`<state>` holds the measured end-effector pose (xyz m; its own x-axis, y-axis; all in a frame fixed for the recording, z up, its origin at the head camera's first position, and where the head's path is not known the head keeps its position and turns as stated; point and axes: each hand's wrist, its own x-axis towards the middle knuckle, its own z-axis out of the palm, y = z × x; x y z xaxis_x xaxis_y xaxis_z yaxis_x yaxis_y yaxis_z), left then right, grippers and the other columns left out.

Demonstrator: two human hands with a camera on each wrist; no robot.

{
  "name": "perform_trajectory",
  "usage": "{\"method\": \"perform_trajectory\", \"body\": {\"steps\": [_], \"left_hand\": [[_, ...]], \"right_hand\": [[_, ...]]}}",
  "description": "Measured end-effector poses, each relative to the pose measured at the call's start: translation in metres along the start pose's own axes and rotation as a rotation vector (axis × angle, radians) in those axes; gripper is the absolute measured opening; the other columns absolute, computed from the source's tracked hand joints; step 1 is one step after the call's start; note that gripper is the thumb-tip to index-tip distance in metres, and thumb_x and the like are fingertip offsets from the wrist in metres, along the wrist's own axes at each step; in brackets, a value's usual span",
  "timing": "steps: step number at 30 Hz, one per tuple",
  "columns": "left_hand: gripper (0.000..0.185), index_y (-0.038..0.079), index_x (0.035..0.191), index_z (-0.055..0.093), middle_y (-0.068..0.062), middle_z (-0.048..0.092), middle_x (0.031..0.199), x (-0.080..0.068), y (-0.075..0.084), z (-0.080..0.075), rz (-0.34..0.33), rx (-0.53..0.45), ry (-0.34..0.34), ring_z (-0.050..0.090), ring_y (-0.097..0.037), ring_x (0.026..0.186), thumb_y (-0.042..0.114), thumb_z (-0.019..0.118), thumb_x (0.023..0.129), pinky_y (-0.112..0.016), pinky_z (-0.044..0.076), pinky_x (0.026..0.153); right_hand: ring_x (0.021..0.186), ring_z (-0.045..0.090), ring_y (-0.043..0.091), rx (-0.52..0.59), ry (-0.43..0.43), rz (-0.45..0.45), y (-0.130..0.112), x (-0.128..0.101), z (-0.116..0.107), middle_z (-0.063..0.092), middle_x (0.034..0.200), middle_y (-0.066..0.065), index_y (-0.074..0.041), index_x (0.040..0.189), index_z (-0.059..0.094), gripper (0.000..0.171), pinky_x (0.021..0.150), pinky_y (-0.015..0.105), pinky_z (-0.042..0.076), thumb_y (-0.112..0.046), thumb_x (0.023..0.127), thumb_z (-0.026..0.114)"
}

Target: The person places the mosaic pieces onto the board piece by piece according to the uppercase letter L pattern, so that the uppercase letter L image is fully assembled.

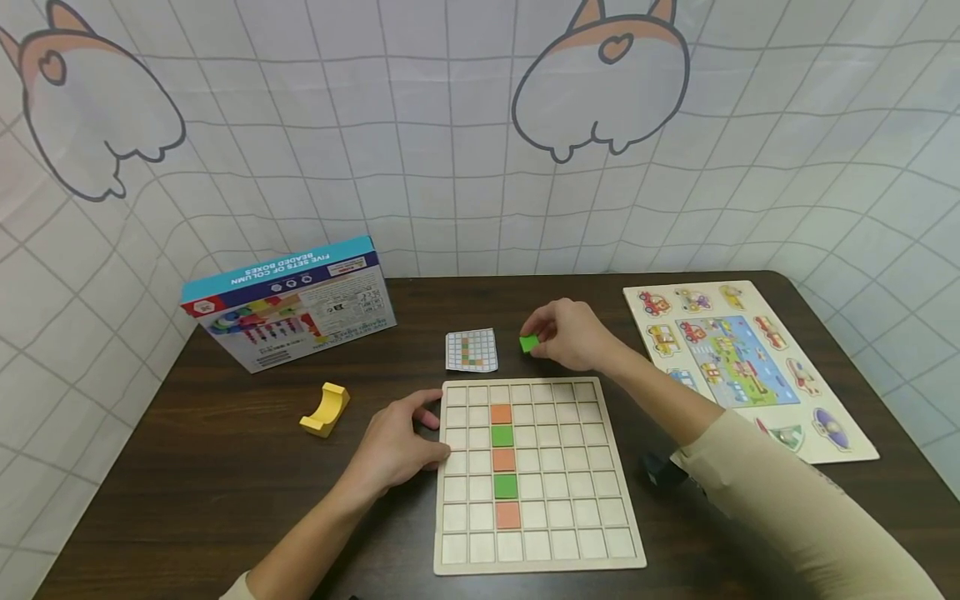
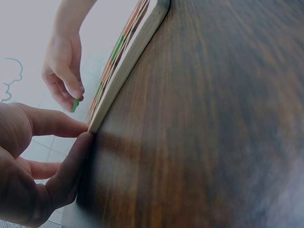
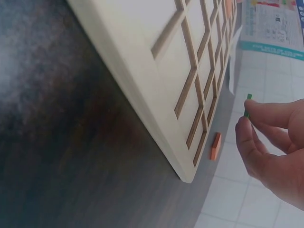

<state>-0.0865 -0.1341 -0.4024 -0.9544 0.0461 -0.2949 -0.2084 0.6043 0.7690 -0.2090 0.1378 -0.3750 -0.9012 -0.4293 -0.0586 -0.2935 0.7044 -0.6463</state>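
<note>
**Green tile pinched above grid board**

Pictured mid-air behind the board (image 1: 537,475): a green tile (image 1: 529,342), pinched between thumb and fingertips of the right hand (image 1: 567,335), clear of the tabletop (image 1: 225,467) and just right of the pattern card (image 1: 472,349). Grip closed tight on the tile's edges, seen thin and edge-on from the right wrist view (image 3: 248,104). Left hand (image 1: 393,446) resting against the board's left edge, fingers nearly straight, thumb and a finger touching the rim (image 2: 90,128), holding nothing.

Already seated in one column: orange, green, orange, green, orange (image 1: 507,514).

Risks, as a judgement: such a shallow pinch could let the small tile slip and fall onto the board or tabletop; could also land in the wrong cell or sit tilted on a divider. Board liable to slide if pressed while the left hand merely rests on it. One loose orange tile (image 3: 215,146) beside the far edge, easily knocked.
</note>
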Motion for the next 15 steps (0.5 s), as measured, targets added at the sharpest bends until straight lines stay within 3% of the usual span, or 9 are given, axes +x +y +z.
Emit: {"method": "perform_trajectory", "body": {"steps": [15], "left_hand": [[0.077, 0.012, 0.146, 0.059, -0.008, 0.065, 0.103, -0.002, 0.0, 0.0, -0.005, 0.007, 0.001, 0.064, -0.015, 0.061, -0.001, 0.083, 0.074, -0.03, 0.056, 0.057]], "right_hand": [[0.088, 0.066, 0.017, -0.003, 0.003, -0.032, -0.006, -0.016, 0.002, 0.074, 0.1, 0.006, -0.007, 0.109, 0.078, 0.021, 0.082, 0.035, 0.056, -0.005, 0.088, 0.079]]}}
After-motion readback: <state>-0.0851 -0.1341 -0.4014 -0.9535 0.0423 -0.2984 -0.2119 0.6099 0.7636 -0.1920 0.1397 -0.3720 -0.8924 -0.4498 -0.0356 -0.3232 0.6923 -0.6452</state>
